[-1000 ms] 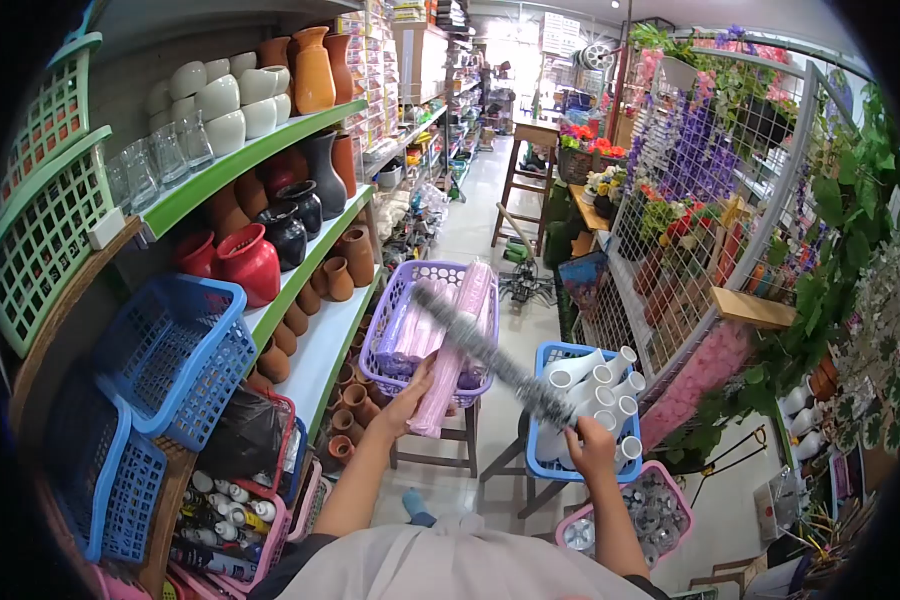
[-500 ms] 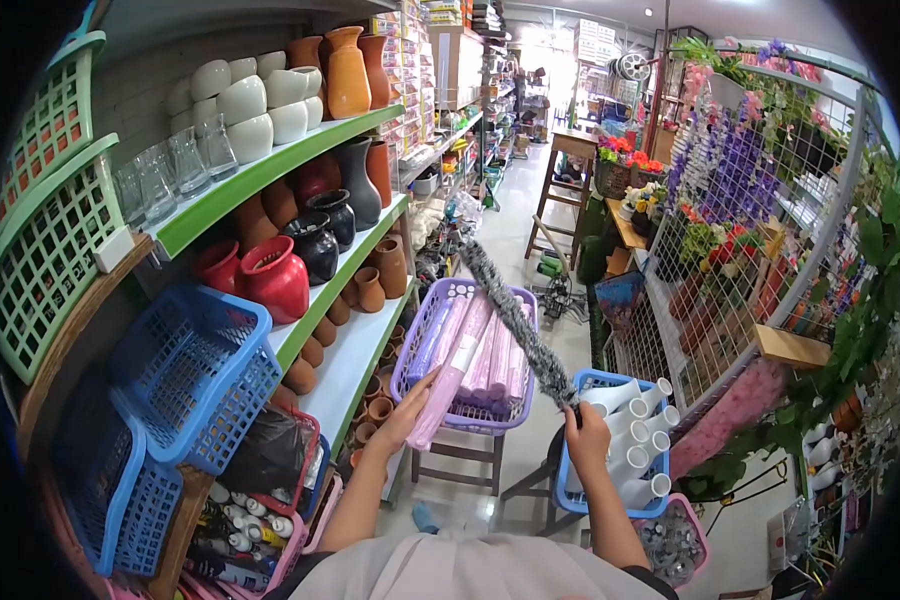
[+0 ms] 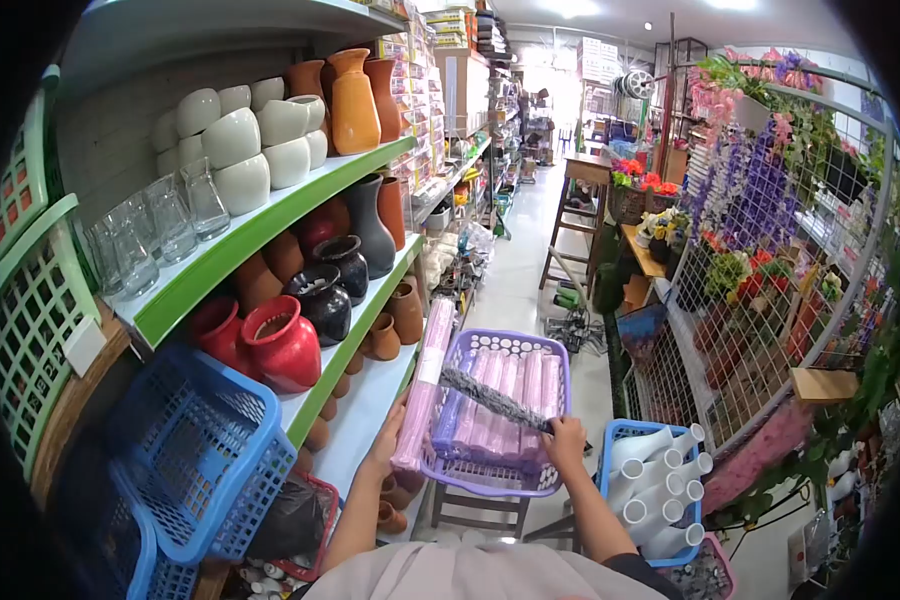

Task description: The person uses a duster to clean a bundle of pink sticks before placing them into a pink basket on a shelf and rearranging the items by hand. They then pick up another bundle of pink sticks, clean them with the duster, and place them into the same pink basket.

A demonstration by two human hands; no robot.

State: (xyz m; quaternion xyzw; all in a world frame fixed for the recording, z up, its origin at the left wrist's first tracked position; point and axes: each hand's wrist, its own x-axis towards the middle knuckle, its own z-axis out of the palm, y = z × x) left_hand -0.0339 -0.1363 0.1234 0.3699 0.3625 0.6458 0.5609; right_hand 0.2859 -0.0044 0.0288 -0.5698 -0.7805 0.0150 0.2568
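A pink plastic-wrapped roll with a white label band [image 3: 430,368] is in my left hand [image 3: 388,436], tilted along the left side of the purple basket [image 3: 493,484]. My right hand [image 3: 566,440] grips the handle end of a fluffy grey duster [image 3: 492,396]. The duster's head reaches left across the basket, over the pink and purple wrapped rolls [image 3: 510,385] lying side by side inside, and its tip comes close to the raised roll. The basket rests on a dark stool [image 3: 480,510].
On the left, shelves hold white bowls [image 3: 235,140], glass vases [image 3: 170,225], a red pot [image 3: 278,340] and clay vases [image 3: 354,105]. Blue baskets [image 3: 205,440] stand below. To the right is a blue basket of white vases [image 3: 660,490] beside a wire rack of artificial flowers [image 3: 770,220].
The duster has swung down from above the white vases to lie across the basket's rolls. My left hand has brought the pink roll up to the basket's left side, more upright.
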